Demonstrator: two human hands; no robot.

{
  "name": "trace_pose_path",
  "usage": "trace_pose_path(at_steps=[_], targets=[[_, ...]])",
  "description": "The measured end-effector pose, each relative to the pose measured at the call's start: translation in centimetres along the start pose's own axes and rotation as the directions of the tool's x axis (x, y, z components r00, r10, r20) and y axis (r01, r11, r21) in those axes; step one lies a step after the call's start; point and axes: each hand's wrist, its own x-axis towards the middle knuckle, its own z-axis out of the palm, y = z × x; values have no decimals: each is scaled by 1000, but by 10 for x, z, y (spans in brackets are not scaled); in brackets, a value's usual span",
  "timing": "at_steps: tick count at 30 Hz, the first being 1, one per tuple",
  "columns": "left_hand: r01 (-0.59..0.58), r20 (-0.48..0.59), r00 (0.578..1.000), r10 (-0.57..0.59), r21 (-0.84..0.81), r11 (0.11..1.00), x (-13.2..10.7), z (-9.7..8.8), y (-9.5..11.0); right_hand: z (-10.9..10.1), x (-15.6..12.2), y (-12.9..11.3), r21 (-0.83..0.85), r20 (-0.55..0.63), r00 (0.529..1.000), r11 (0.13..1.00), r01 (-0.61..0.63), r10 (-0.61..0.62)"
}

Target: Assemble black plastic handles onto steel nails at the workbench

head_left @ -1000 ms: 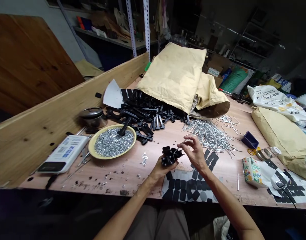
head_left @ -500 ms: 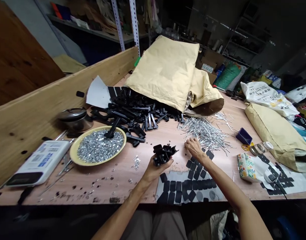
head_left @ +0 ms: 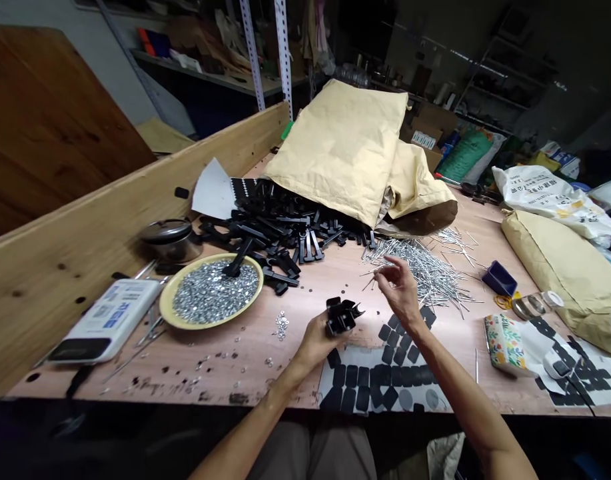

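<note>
My left hand (head_left: 319, 337) grips a bundle of black plastic parts (head_left: 341, 316) just above the table's front middle. My right hand (head_left: 399, 291) hovers a little right of the bundle, fingers pinched on a thin metal pin (head_left: 370, 283) lifted from the heap of metal pins (head_left: 420, 267). Under both hands lies a white sheet with black adhesive pads (head_left: 380, 380). A pile of loose black plastic parts (head_left: 275, 230) spills from under a tan paper sack (head_left: 348, 143).
A yellow dish of small silver washers (head_left: 214, 292) and a steel bowl (head_left: 169, 239) sit at the left, beside a white box (head_left: 110, 320). A wooden board wall (head_left: 110, 220) lines the left edge. A floral box (head_left: 502, 343), blue tray (head_left: 499, 279) and more sacks (head_left: 560, 267) are at right.
My right hand went down to the pin heap, then rose again with a pin pinched in its fingers. My left hand kept holding the black bundle.
</note>
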Motion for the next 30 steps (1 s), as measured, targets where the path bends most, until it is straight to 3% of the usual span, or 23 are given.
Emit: trace_pose_path(at_steps=[2, 4, 11, 14, 17, 21, 23, 25, 27, 30], targets=[[-40, -16, 999, 41, 96, 995, 2, 5, 2, 2, -8, -25, 333, -73, 996, 943, -22, 49], [-54, -33, 998, 61, 173, 983, 2, 9, 4, 6, -15, -41, 472, -58, 994, 880, -56, 95], [-98, -34, 993, 109, 236, 967, 4, 10, 8, 6, -20, -42, 463, 2, 992, 880, -111, 124], [-128, -14, 990, 137, 274, 953, 6, 10, 7, 4, -21, -42, 353, 49, 998, 934, -63, 49], [-149, -15, 987, 162, 322, 935, 7, 10, 7, -4, -18, -39, 198, 150, 985, 978, 58, -89], [-244, 16, 968, 250, 287, 926, 4, 4, 13, -19, -4, -11, -76, 151, 981, 988, 136, -123], [-257, 17, 965, 263, 278, 926, 1, 2, 16, -19, 2, 13, -342, 221, 971, 925, 167, -94], [-254, 15, 965, 261, 278, 926, 0, 1, 16, -10, 6, 37, -565, 393, 919, 783, 261, -23], [-248, 28, 968, 249, 254, 935, 0, 3, 14, 3, 8, 57, -632, 524, 851, 686, 361, 36], [-148, 53, 989, 141, 160, 976, 2, 3, 10, 20, 11, 76, -582, 574, 819, 699, 416, -9]])
